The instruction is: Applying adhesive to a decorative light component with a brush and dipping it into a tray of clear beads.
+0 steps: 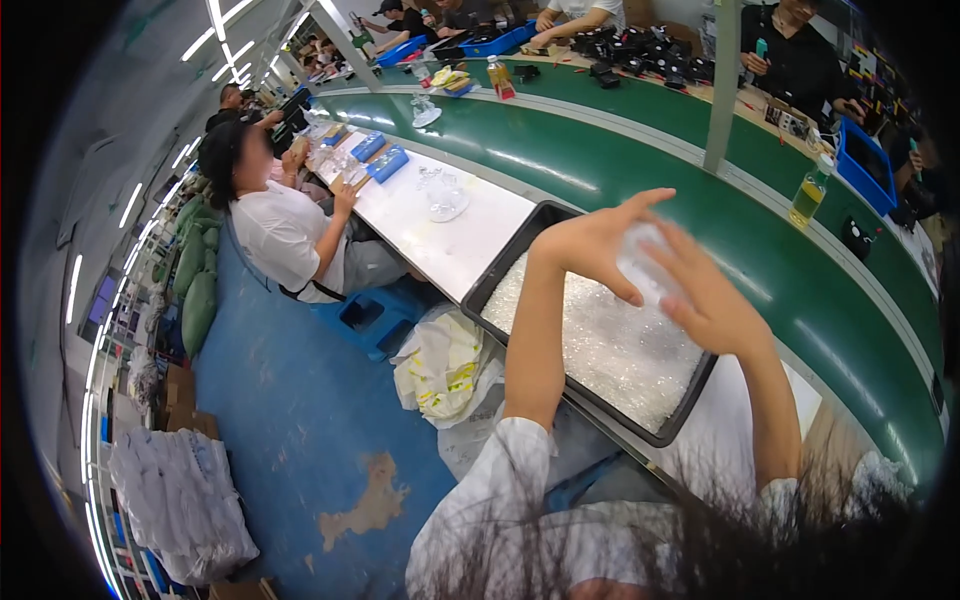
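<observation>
A whitish, see-through plastic piece (640, 258) is between my two hands, its exact shape blurred. My left hand (592, 245) curves around its left side, with the index finger stretched out above it and the thumb below. On the other side, the fingers of my right hand (722, 308) lie against it. Both hands are raised over a black rectangular tray (575, 385), which holds a layer of small, clear, glittering pieces (615, 345).
Left of the tray runs a white tabletop (480, 225) with a clear plastic bag (442, 195) and blue packs (386, 163). A co-worker (285, 225) sits there. Beyond lies a green conveyor belt (560, 165) with bottles (808, 192) beside it. A blue stool (370, 318) and white sacks (440, 370) stand below.
</observation>
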Demonstrator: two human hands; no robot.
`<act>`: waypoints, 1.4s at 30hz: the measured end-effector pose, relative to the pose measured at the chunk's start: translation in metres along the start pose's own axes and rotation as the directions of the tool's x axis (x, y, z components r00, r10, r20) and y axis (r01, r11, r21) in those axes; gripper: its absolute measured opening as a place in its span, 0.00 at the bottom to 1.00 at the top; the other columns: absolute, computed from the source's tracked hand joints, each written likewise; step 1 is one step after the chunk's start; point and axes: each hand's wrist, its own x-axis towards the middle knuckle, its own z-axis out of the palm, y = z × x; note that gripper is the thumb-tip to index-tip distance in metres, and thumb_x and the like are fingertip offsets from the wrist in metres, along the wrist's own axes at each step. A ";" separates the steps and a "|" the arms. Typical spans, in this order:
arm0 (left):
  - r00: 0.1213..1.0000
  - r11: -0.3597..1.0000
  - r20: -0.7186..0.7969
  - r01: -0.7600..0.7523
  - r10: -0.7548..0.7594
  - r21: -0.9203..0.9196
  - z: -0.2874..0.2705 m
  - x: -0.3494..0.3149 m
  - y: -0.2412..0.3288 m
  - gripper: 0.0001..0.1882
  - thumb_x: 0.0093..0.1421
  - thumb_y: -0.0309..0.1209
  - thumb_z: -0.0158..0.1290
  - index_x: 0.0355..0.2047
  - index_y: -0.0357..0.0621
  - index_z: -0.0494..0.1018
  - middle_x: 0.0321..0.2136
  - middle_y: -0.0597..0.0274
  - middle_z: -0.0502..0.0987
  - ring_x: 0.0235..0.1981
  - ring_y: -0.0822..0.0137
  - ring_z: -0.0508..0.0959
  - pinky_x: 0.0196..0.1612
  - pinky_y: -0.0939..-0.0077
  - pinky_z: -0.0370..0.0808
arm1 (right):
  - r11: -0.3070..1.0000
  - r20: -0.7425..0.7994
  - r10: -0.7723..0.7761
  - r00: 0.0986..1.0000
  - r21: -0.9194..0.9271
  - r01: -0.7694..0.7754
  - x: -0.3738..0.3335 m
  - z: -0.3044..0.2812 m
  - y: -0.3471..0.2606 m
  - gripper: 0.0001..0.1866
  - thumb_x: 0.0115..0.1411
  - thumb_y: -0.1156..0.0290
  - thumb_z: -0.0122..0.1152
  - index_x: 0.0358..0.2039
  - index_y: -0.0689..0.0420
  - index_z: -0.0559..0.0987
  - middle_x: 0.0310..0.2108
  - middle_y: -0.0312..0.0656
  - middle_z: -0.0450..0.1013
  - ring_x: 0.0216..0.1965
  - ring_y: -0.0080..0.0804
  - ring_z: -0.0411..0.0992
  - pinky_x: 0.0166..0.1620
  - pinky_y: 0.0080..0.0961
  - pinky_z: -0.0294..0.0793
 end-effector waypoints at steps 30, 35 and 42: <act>0.991 0.990 -0.027 0.128 -0.129 -0.057 0.000 -0.001 0.004 0.67 0.28 0.38 0.75 0.70 0.49 0.50 0.57 0.48 0.71 0.57 0.57 0.72 0.60 0.66 0.69 | 0.998 -0.082 -0.052 0.995 0.015 0.053 -0.013 0.010 0.022 0.33 0.69 0.53 0.42 0.71 0.51 0.58 0.74 0.50 0.43 0.75 0.51 0.39 0.73 0.46 0.38; 0.995 0.993 -0.014 0.099 -0.100 -0.061 0.000 -0.004 0.000 0.67 0.29 0.40 0.75 0.69 0.48 0.51 0.58 0.48 0.71 0.58 0.57 0.72 0.61 0.66 0.68 | 0.997 0.055 -0.020 0.998 0.081 0.016 -0.013 0.008 0.021 0.32 0.70 0.54 0.41 0.71 0.51 0.58 0.75 0.49 0.42 0.75 0.50 0.36 0.73 0.45 0.37; 0.995 0.986 0.011 0.101 -0.100 -0.133 -0.002 -0.001 -0.003 0.66 0.29 0.40 0.76 0.69 0.47 0.51 0.59 0.49 0.70 0.59 0.58 0.70 0.61 0.65 0.67 | 0.995 -0.028 -0.047 0.998 0.090 0.050 -0.013 0.014 0.031 0.31 0.72 0.51 0.39 0.70 0.51 0.60 0.74 0.50 0.46 0.74 0.54 0.42 0.73 0.46 0.38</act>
